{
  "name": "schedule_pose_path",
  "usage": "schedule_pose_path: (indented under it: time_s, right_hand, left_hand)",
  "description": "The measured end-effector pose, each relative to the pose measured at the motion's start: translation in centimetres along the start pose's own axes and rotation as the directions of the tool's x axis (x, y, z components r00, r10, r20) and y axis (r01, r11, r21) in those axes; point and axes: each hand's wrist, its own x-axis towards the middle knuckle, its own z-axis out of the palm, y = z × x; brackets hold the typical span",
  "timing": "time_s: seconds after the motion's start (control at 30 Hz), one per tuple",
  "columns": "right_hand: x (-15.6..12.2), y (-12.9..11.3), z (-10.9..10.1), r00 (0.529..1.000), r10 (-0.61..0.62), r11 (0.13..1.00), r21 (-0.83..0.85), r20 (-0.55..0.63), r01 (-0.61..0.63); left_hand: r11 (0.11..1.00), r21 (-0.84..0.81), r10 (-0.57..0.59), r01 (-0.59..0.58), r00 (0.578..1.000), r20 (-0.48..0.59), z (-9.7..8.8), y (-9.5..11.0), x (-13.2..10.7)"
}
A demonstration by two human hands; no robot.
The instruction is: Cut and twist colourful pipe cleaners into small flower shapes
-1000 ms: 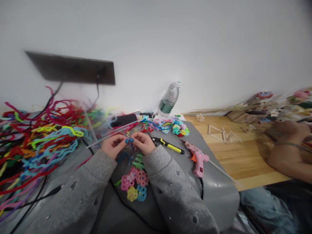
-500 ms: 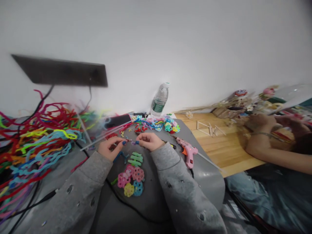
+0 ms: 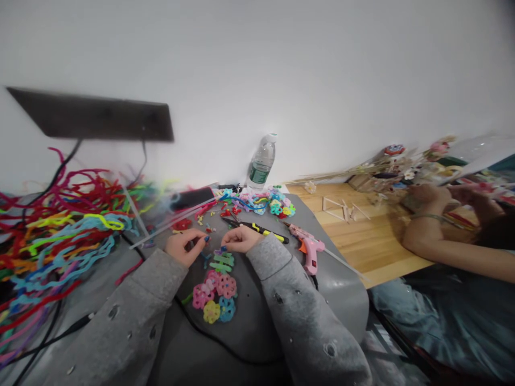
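Purple bit (image 3: pixel 218 252): it sits at the right hand's (image 3: pixel 241 238) fingertips, just above the green piece (image 3: pixel 222 262); too small for me to tell its form.
Right hand: thumb and forefinger look pinched together on that bit, the other fingers curled.
Left hand (image 3: pixel 185 245): thumb and forefinger nearly meet, apart from the right hand; I cannot tell whether anything small is between them.
Slip risk: as I judge it, so small a bit could drop from a loose pinch and get lost among the red scraps (image 3: pixel 212 214) beyond the hands.
Flowers (image 3: pixel 226 286): pink, yellow and blue, grouped nearer the body than the green piece; a low wrist or sleeve could, I think, drag them out of place.
Pliers (image 3: pixel 270 234): lying just beyond the right hand, partly hidden by it; a careless knuckle could knock them.
Glue gun (image 3: pixel 309 247): right of the pliers, its nozzle near their handle; I cannot tell if it is hot, so I would treat a brush as a burn risk.
Cord (image 3: pixel 217 339): curves below the flowers; a snagging sleeve could pull it.
Grey top (image 3: pixel 257 335): its right edge runs just past the gun.
Room: I find most right of the flowers; leftward, the stem pile (image 3: pixel 80 225) crowds the left arm.
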Motion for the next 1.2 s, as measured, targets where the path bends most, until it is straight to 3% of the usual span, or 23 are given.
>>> schedule_pose_path:
  time_s: [0.23, 0.4, 0.67, 0.93, 1.2]
  right_hand:
    - [0.0, 0.3, -0.2, 0.999, -0.006, 0.989, -0.15, 0.051, 0.013]
    - [-0.3, 0.3, 0.4, 0.996, -0.013, 0.988, -0.155, 0.089, 0.027]
    - [-0.5, 0.7, 1.2, 0.998, -0.069, 0.942, -0.328, 0.004, 0.067]
    - [-0.6, 0.2, 1.5, 0.997, -0.059, 0.912, -0.409, -0.052, 0.032]
    - [-0.8, -0.8, 2.0, 0.992, 0.004, 0.901, -0.43, -0.128, -0.059]
  left_hand:
    - [1.0, 0.008, 0.022, -0.022, 1.0, 0.006, 0.0, 0.2, 0.0]
    - [0.999, -0.008, 0.053, -0.053, 0.998, 0.015, 0.3, -0.3, -0.1]
    - [0.995, 0.01, 0.103, -0.104, 0.994, 0.038, 0.5, -0.8, -0.1]
    - [0.986, 0.028, 0.153, -0.163, 0.962, 0.225, -0.4, -1.2, -0.1]
    - [0.969, -0.082, 0.244, -0.231, 0.872, 0.424, -0.5, -1.8, -0.2]
